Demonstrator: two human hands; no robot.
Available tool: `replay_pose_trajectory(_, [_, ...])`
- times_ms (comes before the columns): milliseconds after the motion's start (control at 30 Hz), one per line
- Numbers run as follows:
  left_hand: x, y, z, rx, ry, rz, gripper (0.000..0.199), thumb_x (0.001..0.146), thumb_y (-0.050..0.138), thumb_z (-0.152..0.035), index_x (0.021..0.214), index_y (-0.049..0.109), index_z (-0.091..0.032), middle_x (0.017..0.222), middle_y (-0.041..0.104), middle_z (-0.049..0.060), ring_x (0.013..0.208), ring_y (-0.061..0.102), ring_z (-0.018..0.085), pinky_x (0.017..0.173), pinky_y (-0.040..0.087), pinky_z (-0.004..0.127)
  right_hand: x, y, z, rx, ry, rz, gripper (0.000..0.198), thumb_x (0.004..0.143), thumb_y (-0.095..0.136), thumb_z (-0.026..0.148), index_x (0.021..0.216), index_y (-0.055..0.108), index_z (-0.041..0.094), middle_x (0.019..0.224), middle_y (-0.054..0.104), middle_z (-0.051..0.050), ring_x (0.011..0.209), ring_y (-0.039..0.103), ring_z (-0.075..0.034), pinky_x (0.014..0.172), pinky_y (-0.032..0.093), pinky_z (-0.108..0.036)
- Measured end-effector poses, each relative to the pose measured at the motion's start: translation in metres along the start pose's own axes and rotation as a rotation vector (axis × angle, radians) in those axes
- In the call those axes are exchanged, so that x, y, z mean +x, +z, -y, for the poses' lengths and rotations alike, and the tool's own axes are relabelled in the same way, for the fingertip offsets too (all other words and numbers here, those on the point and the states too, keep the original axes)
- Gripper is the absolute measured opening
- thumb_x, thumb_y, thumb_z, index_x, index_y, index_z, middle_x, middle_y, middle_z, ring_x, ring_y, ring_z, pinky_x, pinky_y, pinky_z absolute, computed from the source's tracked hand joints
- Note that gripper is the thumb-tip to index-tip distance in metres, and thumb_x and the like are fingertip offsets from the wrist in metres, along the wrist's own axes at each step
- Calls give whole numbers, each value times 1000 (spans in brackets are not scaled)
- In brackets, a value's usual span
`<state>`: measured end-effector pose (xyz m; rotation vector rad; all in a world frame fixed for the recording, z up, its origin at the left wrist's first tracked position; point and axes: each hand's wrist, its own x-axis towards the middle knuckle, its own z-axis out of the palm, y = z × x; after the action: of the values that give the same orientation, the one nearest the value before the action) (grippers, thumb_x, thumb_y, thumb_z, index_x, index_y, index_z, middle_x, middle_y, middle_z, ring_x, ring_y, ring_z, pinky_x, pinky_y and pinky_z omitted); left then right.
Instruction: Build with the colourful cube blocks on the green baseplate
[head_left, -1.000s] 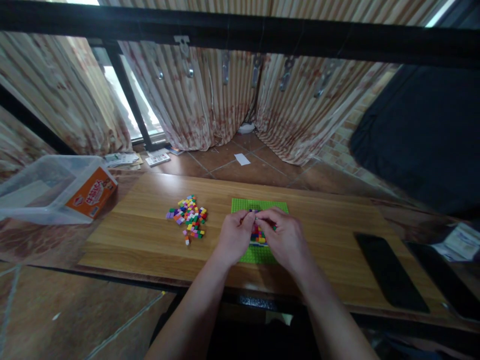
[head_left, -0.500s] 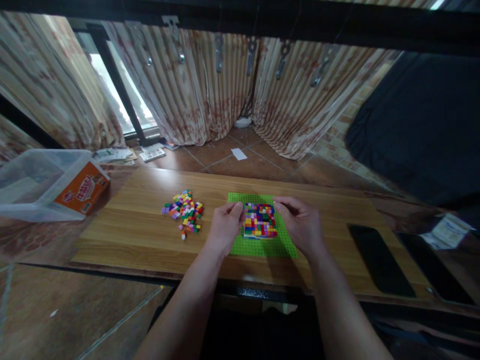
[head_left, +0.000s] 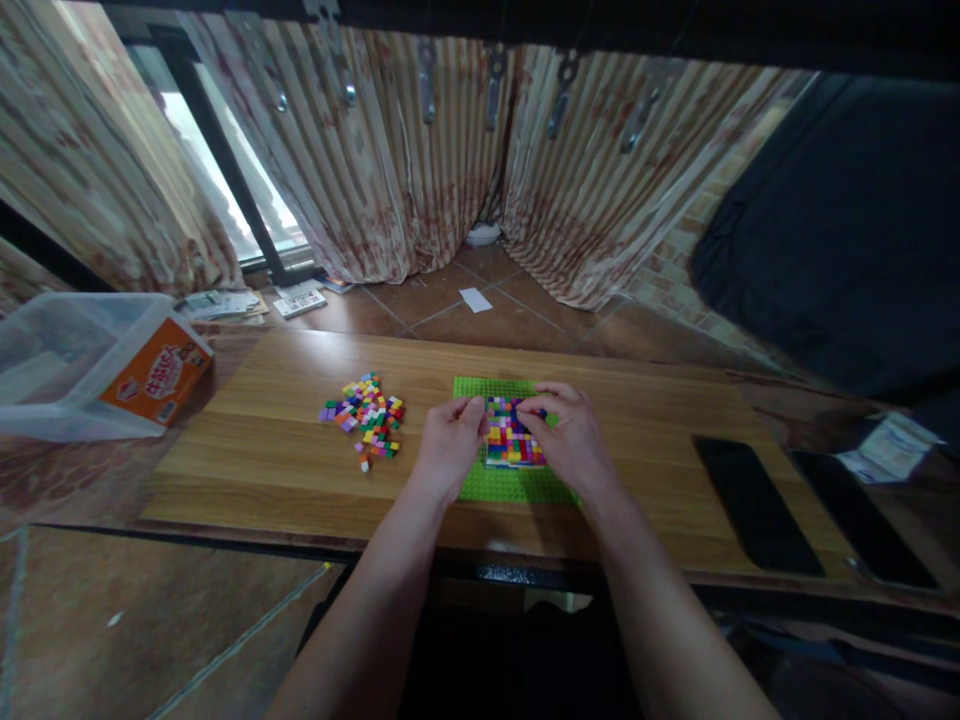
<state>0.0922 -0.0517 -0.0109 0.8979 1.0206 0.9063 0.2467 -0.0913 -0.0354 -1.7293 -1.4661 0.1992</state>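
Observation:
A block of multicoloured toy building bricks stands on a green studded baseplate on the wooden table. At the block's left edge is my left hand, its thumb and fingers closed together; whatever they hold is hidden. My right hand reaches over the block's right part, covering some of it. Its thumb and index finger are pinched at the top of the bricks, and anything between them is too small to make out. Left of my hands lies a loose pile of small coloured bricks.
A clear plastic tub with an orange label stands beyond the table's left end. Two dark flat objects, one a black slab and one a dark panel, lie at the right. Curtains hang behind the wooden table.
My right hand has moved left from the block's right side to over its top. The left hand stays at the left edge. The whole view has shifted slightly.

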Motion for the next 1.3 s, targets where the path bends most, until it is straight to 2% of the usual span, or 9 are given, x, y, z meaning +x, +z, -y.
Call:
replay_pose_trajectory(200, [-1, 0, 0, 11, -5, 11, 27, 76, 64, -34, 60, 58, -14, 51, 49, -3, 40, 31, 3, 39, 17, 18, 4, 11, -9, 165, 117, -49, 8, 72, 68, 29, 75, 74, 24, 100, 68, -6, 100, 62, -24, 95, 44, -45])
replay_pose_trajectory(367, [0, 0, 1, 26, 8, 7, 26, 77, 63, -32, 59, 57, -14, 51, 50, -3, 41, 31, 4, 39, 17, 19, 5, 20, -10, 415, 380, -23, 29, 65, 71, 32, 91, 72, 19, 90, 73, -5, 80, 66, -20, 79, 52, -38])
replay_pose_trajectory(433, [0, -1, 2, 34, 15, 5, 27, 76, 63, -33, 58, 57, -14, 51, 50, -3, 41, 32, 4, 39, 17, 19, 4, 22, -10, 485, 440, -33, 34, 62, 73, 32, 93, 71, 18, 89, 73, -4, 77, 66, -19, 76, 53, -36])
replay_pose_trajectory(533, [1, -1, 3, 40, 7, -1, 28, 76, 64, -35, 58, 57, -14, 51, 50, -3, 41, 31, 4, 40, 18, 19, 4, 23, -9, 558, 468, -29, 36, 61, 73, 31, 94, 70, 17, 88, 73, -4, 75, 66, -17, 74, 54, -33])
replay_pose_trajectory(833, [-1, 1, 1, 36, -23, 11, 29, 74, 67, -38, 60, 58, -13, 51, 48, -4, 40, 31, 3, 39, 18, 18, 1, 24, -11, 586, 473, 1, 37, 61, 74, 36, 93, 69, 17, 86, 72, -4, 74, 64, -17, 74, 53, -34])
replay_pose_trajectory(967, [-4, 0, -2, -12, -66, 62, 30, 74, 68, -40, 65, 61, -12, 53, 47, -4, 41, 33, 3, 38, 16, 17, 1, 18, -7, 588, 407, -67, 37, 68, 72, 39, 98, 70, 18, 95, 72, -6, 85, 66, -20, 81, 52, -37])
replay_pose_trajectory(1067, [-5, -2, -5, -82, -91, 125, 33, 70, 71, -43, 69, 62, -11, 57, 47, -3, 42, 34, 2, 38, 15, 17, 2, 8, 3, 477, 270, -124, 27, 80, 62, 40, 97, 72, 22, 102, 72, -6, 97, 65, -22, 90, 49, -39])
replay_pose_trajectory(1200, [-7, -2, -8, -133, -111, 202, 34, 71, 71, -43, 74, 65, -10, 62, 49, -2, 43, 34, 2, 38, 14, 16, 1, -1, 22, 401, 24, -36, 23, 89, 54, 36, 94, 74, 25, 108, 69, -6, 107, 62, -20, 99, 44, -39])
replay_pose_trajectory(1300, [-8, -2, -9, -140, -106, 240, 33, 72, 71, -42, 72, 62, -11, 62, 48, -2, 44, 35, 2, 39, 14, 16, -1, -1, 30, 376, -65, 39, 26, 92, 51, 36, 97, 74, 26, 111, 67, -6, 109, 61, -20, 100, 43, -39])
